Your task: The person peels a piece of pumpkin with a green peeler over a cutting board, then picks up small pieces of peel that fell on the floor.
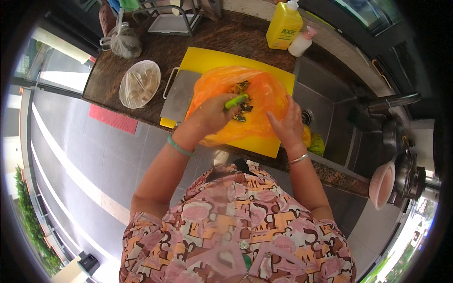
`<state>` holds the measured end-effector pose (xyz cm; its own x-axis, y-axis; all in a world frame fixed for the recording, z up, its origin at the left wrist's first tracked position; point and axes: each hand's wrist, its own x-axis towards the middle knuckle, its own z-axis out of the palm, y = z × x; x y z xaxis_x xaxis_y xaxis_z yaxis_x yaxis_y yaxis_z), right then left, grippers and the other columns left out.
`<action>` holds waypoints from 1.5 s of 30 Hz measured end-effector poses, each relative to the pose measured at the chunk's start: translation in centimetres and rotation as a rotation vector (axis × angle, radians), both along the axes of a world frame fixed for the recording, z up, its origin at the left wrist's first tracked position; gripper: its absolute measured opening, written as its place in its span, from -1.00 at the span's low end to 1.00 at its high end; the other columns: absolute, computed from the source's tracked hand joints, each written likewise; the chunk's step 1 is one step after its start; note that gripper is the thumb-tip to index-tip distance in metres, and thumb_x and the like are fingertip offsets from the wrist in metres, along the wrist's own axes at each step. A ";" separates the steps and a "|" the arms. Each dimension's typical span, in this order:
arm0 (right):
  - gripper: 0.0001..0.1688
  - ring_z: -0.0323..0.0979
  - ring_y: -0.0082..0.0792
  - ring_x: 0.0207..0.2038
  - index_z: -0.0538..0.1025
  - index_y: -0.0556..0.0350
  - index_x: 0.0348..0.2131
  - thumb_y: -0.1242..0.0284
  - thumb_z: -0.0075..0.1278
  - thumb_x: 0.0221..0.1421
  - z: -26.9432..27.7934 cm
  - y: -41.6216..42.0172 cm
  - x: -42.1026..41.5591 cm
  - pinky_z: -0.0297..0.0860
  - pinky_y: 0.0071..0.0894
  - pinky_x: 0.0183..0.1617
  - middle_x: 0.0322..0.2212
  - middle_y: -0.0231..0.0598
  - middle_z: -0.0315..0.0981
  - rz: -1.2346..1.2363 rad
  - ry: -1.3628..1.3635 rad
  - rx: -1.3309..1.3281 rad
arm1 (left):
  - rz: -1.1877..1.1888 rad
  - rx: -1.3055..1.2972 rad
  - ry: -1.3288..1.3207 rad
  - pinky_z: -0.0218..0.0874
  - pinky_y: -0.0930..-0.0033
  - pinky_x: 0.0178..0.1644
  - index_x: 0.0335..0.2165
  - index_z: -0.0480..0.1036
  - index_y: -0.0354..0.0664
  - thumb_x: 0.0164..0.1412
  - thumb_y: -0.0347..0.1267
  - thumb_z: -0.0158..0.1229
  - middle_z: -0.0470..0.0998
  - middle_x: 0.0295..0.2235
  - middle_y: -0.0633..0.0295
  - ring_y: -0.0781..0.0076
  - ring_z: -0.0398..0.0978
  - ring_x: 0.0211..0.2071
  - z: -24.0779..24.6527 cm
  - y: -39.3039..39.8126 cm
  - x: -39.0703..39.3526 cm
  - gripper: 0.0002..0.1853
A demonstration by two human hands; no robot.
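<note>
A thin orange plastic bag lies spread over a yellow cutting board. Dark green and yellowish scraps sit in the bag's middle. My left hand is over the bag's left part, closed around a bright green tool handle, perhaps a peeler's; its working end cannot be made out. My right hand rests at the bag's right edge, fingers spread, the thumb on the plastic. Left of the bag, a cleaver's broad metal blade lies flat on the board.
A film-covered bowl and a tied plastic bag stand on the left of the counter. A yellow detergent bottle and a pump bottle are behind. The metal sink at right holds a green-skinned yellow piece.
</note>
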<state>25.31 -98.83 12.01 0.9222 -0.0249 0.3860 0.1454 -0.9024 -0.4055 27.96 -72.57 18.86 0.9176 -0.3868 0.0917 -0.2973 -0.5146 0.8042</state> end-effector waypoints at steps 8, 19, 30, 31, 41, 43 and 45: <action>-0.22 0.40 0.04 0.04 0.25 -0.01 0.23 0.48 0.12 0.02 0.4 1.2 4.9 0.39 -0.12 0.09 0.03 0.00 0.40 0.135 0.232 0.165 | 0.439 0.192 -0.593 0.29 0.09 0.10 -0.01 0.47 -0.25 0.23 -0.42 0.20 0.47 -0.02 -0.25 -0.19 0.46 0.01 -8.7 4.0 4.5 -0.65; -0.38 0.47 -0.02 -0.05 0.42 0.08 0.12 0.29 0.17 0.10 -1.3 -8.6 -1.7 0.41 -0.15 0.06 -0.06 0.02 0.46 -0.141 0.169 0.652 | 0.136 0.345 -0.298 0.33 0.13 0.04 -0.04 0.47 -0.21 0.18 -0.48 0.15 0.53 -0.07 -0.09 -0.12 0.46 0.00 -0.1 0.8 -1.8 -0.67; -0.21 0.46 -0.04 0.04 0.43 0.14 0.12 0.13 0.27 -0.01 -8.9 -22.4 -2.2 0.39 -0.16 0.11 -0.01 0.02 0.49 -0.369 0.807 0.150 | 0.196 0.103 -0.185 0.36 0.33 -0.06 -0.08 0.47 -0.35 0.33 -0.47 0.06 0.58 -0.17 0.02 0.22 0.56 -0.14 1.7 -0.6 -4.2 -0.76; -0.19 0.46 -0.05 0.04 0.41 0.14 0.13 0.14 0.28 -0.02 -10.1 -22.2 -1.8 0.40 -0.18 0.10 -0.01 0.03 0.49 -0.356 0.835 0.108 | 0.195 0.090 -0.186 0.35 0.35 -0.05 -0.08 0.47 -0.38 0.35 -0.46 0.04 0.58 -0.19 0.02 0.26 0.56 -0.14 2.4 -1.5 -4.4 -0.76; 0.31 0.24 -0.01 0.24 0.01 0.07 0.35 -0.08 0.33 -0.14 -14.4 -17.4 4.0 0.32 -0.16 0.24 0.26 0.02 0.17 0.000 1.360 -0.331 | 0.329 0.014 0.146 0.39 0.44 -0.15 -0.13 0.47 -0.45 0.39 -0.36 0.04 0.59 -0.35 0.08 0.43 0.56 -0.28 1.7 -2.0 -10.2 -0.71; 0.31 0.22 -0.02 0.25 0.02 0.06 0.35 -0.07 0.34 -0.15 -14.5 -17.6 4.0 0.31 -0.14 0.25 0.27 -0.02 0.14 -0.078 1.345 -0.291 | 0.356 0.007 0.173 0.38 0.44 -0.16 -0.13 0.47 -0.45 0.39 -0.34 0.03 0.60 -0.35 0.10 0.43 0.56 -0.29 1.5 -2.0 -10.9 -0.69; 0.30 0.26 -0.02 0.22 0.08 0.18 0.30 -0.06 0.37 -0.18 -14.1 -17.4 4.1 0.30 -0.15 0.24 0.23 0.04 0.19 -0.053 1.319 -0.310 | 0.385 -0.025 0.159 0.37 0.44 -0.19 -0.13 0.48 -0.40 0.39 -0.32 0.03 0.60 -0.36 0.13 0.42 0.56 -0.31 0.0 -0.9 -12.0 -0.70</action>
<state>29.38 -116.21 -2.09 0.6079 -0.1456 -0.7806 -0.2277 -0.9737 0.0042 15.97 -73.44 18.86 0.9983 -0.0125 -0.0574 0.0414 -0.5438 0.8382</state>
